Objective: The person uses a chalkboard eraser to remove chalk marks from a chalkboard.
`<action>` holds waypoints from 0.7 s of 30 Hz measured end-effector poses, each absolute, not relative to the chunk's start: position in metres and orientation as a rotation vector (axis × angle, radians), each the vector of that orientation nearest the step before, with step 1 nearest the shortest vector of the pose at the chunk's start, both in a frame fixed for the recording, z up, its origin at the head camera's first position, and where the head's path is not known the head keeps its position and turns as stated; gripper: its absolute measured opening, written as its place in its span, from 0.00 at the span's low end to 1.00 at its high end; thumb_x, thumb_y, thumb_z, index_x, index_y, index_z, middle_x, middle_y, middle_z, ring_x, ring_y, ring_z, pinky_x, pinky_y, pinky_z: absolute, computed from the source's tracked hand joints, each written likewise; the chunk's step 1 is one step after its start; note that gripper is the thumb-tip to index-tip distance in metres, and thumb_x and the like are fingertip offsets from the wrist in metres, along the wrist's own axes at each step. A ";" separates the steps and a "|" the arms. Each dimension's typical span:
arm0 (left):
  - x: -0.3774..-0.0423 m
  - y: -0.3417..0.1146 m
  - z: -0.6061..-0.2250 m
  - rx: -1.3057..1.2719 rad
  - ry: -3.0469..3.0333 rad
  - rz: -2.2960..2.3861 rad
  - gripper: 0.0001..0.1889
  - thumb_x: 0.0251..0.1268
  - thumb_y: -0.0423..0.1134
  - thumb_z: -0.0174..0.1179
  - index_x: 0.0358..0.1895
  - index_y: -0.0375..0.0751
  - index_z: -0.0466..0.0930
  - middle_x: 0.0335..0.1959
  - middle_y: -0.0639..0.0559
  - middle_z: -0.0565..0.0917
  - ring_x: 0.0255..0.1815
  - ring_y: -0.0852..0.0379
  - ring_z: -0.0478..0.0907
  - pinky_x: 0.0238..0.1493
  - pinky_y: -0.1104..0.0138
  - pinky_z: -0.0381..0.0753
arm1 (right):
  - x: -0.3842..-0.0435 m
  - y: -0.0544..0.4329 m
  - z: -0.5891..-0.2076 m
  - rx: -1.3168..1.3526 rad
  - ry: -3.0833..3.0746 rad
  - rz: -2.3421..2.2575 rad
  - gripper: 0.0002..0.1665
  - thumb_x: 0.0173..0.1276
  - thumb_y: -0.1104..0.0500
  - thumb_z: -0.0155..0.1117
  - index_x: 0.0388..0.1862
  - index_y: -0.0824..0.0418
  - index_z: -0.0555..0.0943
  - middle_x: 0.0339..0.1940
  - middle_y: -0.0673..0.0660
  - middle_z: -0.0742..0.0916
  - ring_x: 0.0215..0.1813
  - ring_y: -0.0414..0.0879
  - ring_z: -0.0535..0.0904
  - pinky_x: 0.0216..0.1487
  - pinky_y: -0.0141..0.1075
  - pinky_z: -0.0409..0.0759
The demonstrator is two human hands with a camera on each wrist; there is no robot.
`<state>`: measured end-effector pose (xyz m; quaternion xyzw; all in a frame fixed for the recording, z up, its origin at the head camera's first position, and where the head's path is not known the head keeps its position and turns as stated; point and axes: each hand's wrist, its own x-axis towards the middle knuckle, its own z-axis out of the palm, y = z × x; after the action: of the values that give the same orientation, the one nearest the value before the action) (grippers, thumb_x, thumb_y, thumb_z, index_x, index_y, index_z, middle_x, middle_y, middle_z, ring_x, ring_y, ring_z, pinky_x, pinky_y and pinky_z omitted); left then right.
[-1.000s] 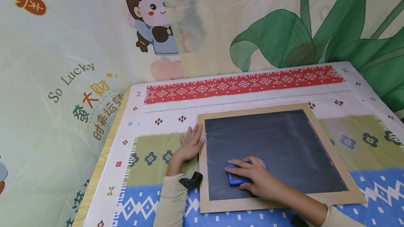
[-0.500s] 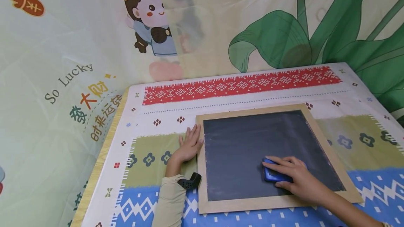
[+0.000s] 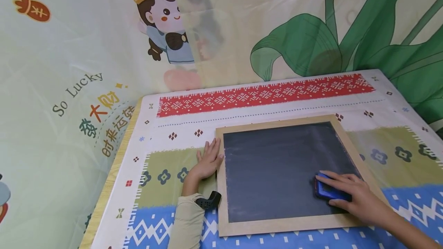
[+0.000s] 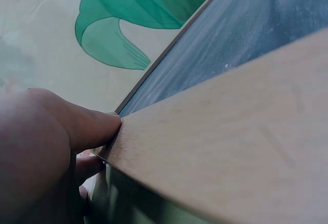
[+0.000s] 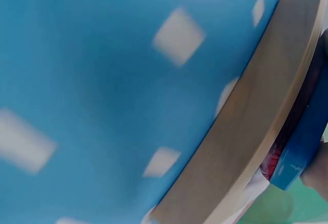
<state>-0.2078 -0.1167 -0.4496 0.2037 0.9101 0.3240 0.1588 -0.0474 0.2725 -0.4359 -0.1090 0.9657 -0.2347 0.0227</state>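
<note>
A small chalkboard [image 3: 270, 176] with a light wooden frame [image 3: 223, 206] lies flat on the patterned tablecloth. My right hand [image 3: 363, 199] grips a blue chalkboard eraser [image 3: 324, 190] by its sides, resting on the lower right of the dark surface. In the right wrist view the eraser's blue body [image 5: 305, 137] and reddish underside show just past the wooden frame. At the board's left side, my left hand [image 3: 205, 164] has its fingers extended along the frame's outer edge. The left wrist view shows the thumb [image 4: 95, 129] touching the frame, while the other fingers are partly hidden below it.
The tablecloth [image 3: 180, 122] has red, white, green and blue bands. Its left side leaves a strip of wooden table edge [image 3: 114, 176] bare. A printed curtain [image 3: 225, 30] hangs behind the table. A black strap device [image 3: 209, 200] sits on the left wrist.
My right hand has slid the eraser rightward across the board, from the lower left middle to near the right side of the frame. The left hand has stayed at the left edge.
</note>
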 end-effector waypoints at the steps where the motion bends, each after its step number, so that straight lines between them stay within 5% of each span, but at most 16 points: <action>1: -0.208 -0.117 -0.449 0.581 2.603 0.930 0.31 0.73 0.46 0.38 0.73 0.43 0.38 0.74 0.43 0.40 0.73 0.41 0.26 0.63 0.40 0.21 | -0.047 0.276 -0.436 -0.321 2.992 -0.712 0.39 0.48 0.56 0.72 0.61 0.41 0.72 0.60 0.59 0.77 0.50 0.54 0.71 0.42 0.51 0.70; 18: -0.208 -0.117 -0.448 0.613 2.631 0.903 0.31 0.73 0.46 0.38 0.73 0.43 0.38 0.74 0.43 0.41 0.73 0.40 0.27 0.63 0.39 0.22 | -0.046 0.288 -0.436 -0.285 2.989 -0.682 0.39 0.46 0.54 0.73 0.60 0.42 0.73 0.59 0.60 0.77 0.48 0.54 0.73 0.39 0.49 0.73; 21: -0.206 -0.117 -0.453 0.613 2.634 0.895 0.32 0.73 0.47 0.38 0.73 0.42 0.39 0.74 0.42 0.42 0.73 0.38 0.28 0.62 0.38 0.23 | -0.049 0.290 -0.432 -0.271 2.977 -0.755 0.41 0.46 0.53 0.73 0.63 0.49 0.71 0.57 0.65 0.78 0.48 0.58 0.74 0.37 0.50 0.75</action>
<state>-0.2056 -0.1171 -0.4527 0.2129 0.9147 0.3110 0.1460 -0.0486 0.2902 -0.4315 -0.0879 0.9651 -0.2448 0.0290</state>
